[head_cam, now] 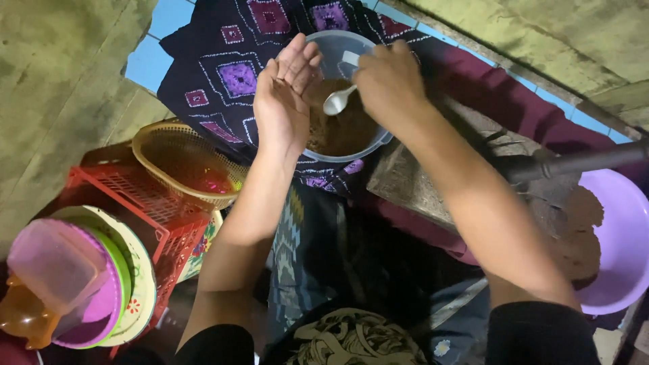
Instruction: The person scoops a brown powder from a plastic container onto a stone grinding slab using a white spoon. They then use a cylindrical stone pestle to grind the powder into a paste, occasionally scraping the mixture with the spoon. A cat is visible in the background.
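A clear plastic bowl holding a brown ground mixture rests on dark patterned cloth near the top centre. My right hand grips a white spoon by its handle, the spoon's bowl hanging just above the brown mixture. My left hand is held open with the palm turned inward, fingers apart, over the bowl's left rim, and holds nothing.
A flat stone slab with brown paste and a dark roller handle lies to the right, beside a purple basin. On the left are a yellow woven basket, a red plastic crate and stacked plastic plates and containers.
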